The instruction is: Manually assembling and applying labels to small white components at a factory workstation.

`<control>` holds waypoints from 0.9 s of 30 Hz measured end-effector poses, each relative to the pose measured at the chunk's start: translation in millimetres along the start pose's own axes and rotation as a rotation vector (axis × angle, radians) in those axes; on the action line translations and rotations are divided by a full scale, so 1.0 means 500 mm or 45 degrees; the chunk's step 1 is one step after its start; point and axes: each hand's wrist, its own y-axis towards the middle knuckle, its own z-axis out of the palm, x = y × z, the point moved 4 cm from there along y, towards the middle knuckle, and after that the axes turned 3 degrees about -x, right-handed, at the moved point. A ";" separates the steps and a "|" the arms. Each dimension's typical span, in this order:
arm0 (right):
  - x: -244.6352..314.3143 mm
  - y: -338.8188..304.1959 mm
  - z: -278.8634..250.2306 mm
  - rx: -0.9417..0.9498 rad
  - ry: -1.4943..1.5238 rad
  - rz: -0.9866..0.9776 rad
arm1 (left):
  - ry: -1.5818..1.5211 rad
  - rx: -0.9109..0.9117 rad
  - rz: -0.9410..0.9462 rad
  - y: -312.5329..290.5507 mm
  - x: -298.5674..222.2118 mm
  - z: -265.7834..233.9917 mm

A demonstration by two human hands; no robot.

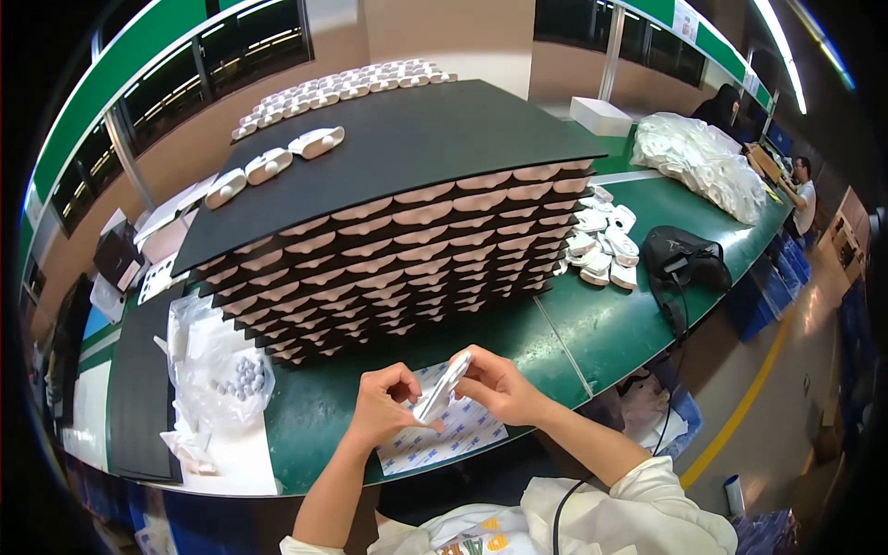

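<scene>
Just above the front edge of the green table, I hold a white, flat, rounded plastic piece [442,390] in both hands. My left hand [383,403] pinches its lower end, fingers curled. The fingers of my right hand [502,387] close around its upper end. The piece is tilted nearly edge-on, so most of its face is hidden. Beneath my hands lies a white sheet with blue print [442,450], apparently backing paper.
A tall stack of black boards [416,139] layered with pale shells fills the middle. At left lies a clear bag of small grey balls [242,377]. Loose white housings [606,242], a black cap-like item [683,262] and a heap of bagged pieces [694,157] stand right. People work farther off.
</scene>
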 end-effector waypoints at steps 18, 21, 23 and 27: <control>0.381 0.555 -0.065 -0.433 -1.204 -0.203 | -2.151 -0.827 -0.851 -0.001 0.113 -0.069; 0.365 0.595 -0.044 -0.315 -1.264 -0.016 | -2.113 -0.920 -0.896 -0.001 0.101 -0.069; 0.370 0.607 -0.026 -0.256 -1.445 -0.114 | -2.081 -0.888 -0.882 -0.002 0.113 -0.068; 0.387 0.575 0.075 -0.258 -2.250 -0.457 | -2.044 -0.817 -0.822 -0.006 0.121 -0.071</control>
